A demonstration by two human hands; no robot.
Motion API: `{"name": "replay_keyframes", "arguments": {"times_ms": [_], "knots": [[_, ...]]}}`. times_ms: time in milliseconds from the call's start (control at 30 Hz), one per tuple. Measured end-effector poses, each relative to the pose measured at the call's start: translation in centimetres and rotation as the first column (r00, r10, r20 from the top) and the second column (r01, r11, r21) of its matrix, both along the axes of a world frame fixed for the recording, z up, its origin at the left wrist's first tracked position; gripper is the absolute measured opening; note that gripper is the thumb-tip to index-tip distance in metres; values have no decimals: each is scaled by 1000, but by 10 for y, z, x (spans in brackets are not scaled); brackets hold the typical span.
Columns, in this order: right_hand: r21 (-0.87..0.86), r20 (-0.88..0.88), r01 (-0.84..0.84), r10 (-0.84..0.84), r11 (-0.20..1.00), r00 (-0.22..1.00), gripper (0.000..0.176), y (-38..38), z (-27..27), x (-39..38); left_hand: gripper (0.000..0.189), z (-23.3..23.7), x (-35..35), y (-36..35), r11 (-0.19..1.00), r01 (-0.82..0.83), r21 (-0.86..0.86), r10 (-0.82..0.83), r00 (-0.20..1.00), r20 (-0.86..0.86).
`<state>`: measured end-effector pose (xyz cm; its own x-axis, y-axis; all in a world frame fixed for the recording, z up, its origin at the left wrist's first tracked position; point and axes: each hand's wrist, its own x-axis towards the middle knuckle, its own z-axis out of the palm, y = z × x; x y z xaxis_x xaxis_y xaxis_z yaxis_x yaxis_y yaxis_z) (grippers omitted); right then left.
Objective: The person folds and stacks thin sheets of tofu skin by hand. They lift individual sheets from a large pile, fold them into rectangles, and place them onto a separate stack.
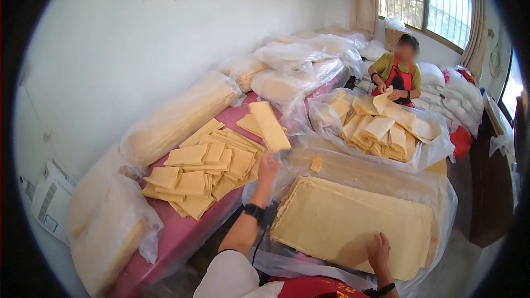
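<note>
My left hand [269,166] is raised over the pink table and holds a long folded yellow sheet [269,126] by its near end. A black watch sits on that wrist. My right hand [379,251] rests flat on the near edge of a large stack of flat yellow sheets [353,223] lying on clear plastic. To the left of my left hand a pile of folded yellow sheets [201,168] covers the pink table [171,237].
A person in a red apron [398,73] sits at the far side and handles folded sheets in another plastic-lined pile [381,129]. Plastic-wrapped bundles [176,116] line the white wall. More white bags [458,96] lie at the right, under a window.
</note>
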<state>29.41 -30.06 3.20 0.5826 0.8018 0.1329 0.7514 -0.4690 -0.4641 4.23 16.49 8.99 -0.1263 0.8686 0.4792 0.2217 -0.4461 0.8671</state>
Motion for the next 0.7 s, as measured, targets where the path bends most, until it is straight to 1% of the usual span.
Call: {"name": "replay_keyframes", "arguments": {"times_ms": [33, 67, 133, 167, 200, 233, 267, 333, 367, 433, 467, 533, 567, 600, 633, 667, 700], "knots": [[-13, 5, -18, 18, 1000, 1000, 59, 4, 3, -7, 27, -10, -7, -17, 971, 206, -120, -220, 968, -120], [-15, -5, -11, 11, 1000, 1000, 59, 7, 2, -12, 31, -20, -14, -38, 887, 381, -261, -437, 875, -206], [-53, 177, -122, 129, 991, 976, 62, 14, 0, -17, 37, -51, -18, -81, 773, 465, -431, -601, 755, -262], [-64, 139, -149, 157, 987, 978, 60, 19, 4, -16, 37, -60, -23, -100, 760, 474, -444, -616, 743, -261], [-76, 96, -169, 176, 983, 980, 59, 23, 11, -13, 37, -66, -30, -119, 790, 425, -442, -589, 724, -358], [-41, 61, -149, 151, 988, 987, 57, 30, 20, -9, 38, -73, -37, -136, 816, 379, -437, -564, 692, -451], [-4, 30, -132, 132, 991, 991, 55, 41, 34, -1, 38, -80, -42, -144, 799, 392, -456, -587, 674, -449], [152, 92, -127, 114, 980, 989, 52, 62, 75, 11, 41, -93, -56, -155, 882, 312, -354, -462, 723, -513], [149, 88, -117, 105, 982, 991, 52, 71, 85, 15, 41, -93, -57, -160, 877, 319, -359, -471, 717, -514], [294, 50, -108, 97, 950, 994, 50, 79, 92, 18, 46, -92, -60, -167, 800, 315, -512, -522, 786, -332], [294, 48, -95, 85, 951, 995, 50, 78, 83, 14, 46, -91, -61, -169, 796, 323, -513, -531, 778, -334], [198, 60, -161, 152, 967, 987, 49, 75, 50, 1, 50, -93, -62, -170, 929, 165, -331, -344, 716, -608], [108, 54, -178, 173, 978, 983, 50, 69, 36, -12, 50, -95, -63, -170, 923, 181, -338, -361, 709, -606], [67, 79, -212, 206, 975, 975, 52, 61, 16, -25, 51, -96, -68, -167, 900, 154, -409, -391, 699, -598], [-33, -4, -265, 265, 964, 964, 55, 52, 14, -40, 52, -98, -71, -165, 872, 122, -475, -418, 690, -591], [-72, 78, -298, 303, 952, 950, 56, 44, 12, -54, 45, -102, -73, -165, 897, 113, -427, -373, 712, -594], [-112, 156, -329, 343, 938, 926, 57, 38, 14, -66, 45, -99, -75, -162, 895, 116, -431, -379, 706, -598]]}}
